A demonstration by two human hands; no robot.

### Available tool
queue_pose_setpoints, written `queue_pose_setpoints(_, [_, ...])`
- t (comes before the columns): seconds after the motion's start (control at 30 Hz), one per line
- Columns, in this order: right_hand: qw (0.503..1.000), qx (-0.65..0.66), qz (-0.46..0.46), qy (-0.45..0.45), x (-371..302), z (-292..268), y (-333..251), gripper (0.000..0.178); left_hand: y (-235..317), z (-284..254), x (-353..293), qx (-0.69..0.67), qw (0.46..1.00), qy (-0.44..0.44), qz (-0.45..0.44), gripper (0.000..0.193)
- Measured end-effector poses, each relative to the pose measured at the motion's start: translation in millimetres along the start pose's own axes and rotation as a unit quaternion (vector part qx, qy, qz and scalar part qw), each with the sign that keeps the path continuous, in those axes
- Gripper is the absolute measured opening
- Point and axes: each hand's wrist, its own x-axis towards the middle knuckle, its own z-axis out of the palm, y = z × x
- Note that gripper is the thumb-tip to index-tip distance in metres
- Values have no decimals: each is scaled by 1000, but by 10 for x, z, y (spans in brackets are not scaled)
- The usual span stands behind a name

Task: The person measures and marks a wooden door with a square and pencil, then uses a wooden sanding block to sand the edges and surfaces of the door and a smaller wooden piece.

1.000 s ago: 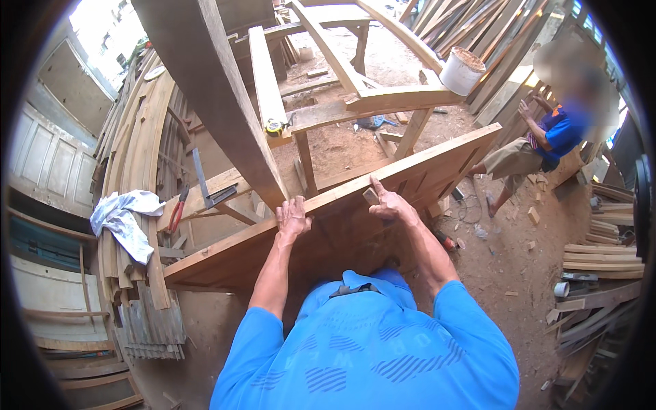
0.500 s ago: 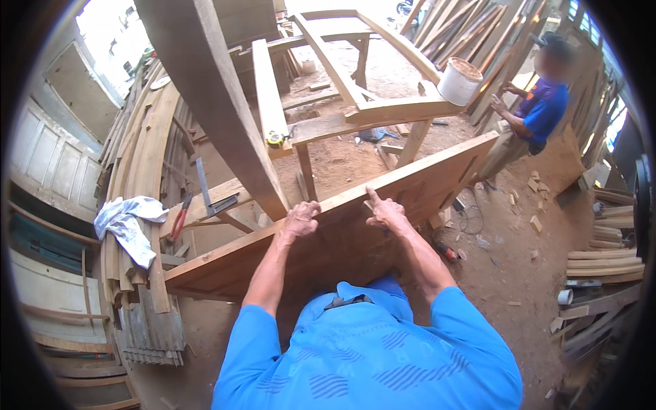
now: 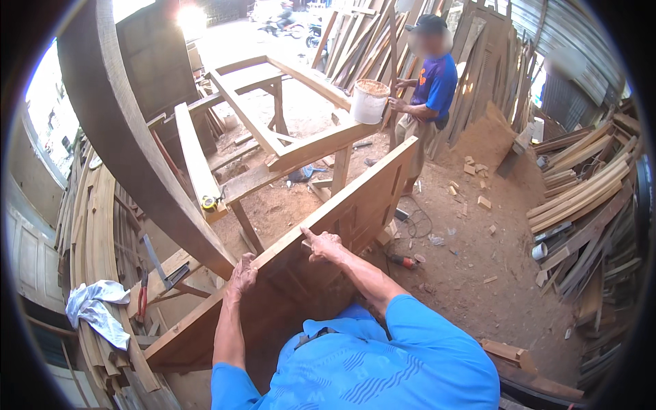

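A brown panelled wooden door stands tilted on its long side in front of me, running from lower left to upper right. My left hand is closed over its upper edge, beside a thick wooden post. Further along the same edge, my right hand grips the door, index finger laid on the edge and the other fingers curled against the near face. The door's lower part is hidden behind my arms and blue shirt.
Beyond the door a wooden frame rests on trestles, bearing a white bucket and a tape measure. Pliers, a square and a white cloth lie left. A co-worker stands at an upright plank. A red-ended power tool lies on the floor.
My view has swung to the right and up, so the scene sits further left and lower. Both hands stay on the door's edge. The co-worker's hands are now at an upright plank.
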Motion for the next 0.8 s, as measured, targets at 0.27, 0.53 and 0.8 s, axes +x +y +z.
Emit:
queue_pose_setpoints(0.27, [999,-21,24,-14,-160,10,9,117,81,-189,174,5,983,-153,-101,38])
queue_pose_setpoints(0.53, [1000,-7,21,9,-740,302,182,109,-923,731,206,-331,831,-346,-284,44])
queue_pose_setpoints(0.8, [999,40,37,7,-829,376,234,103,-491,903,441,-143,858,-410,-273,55])
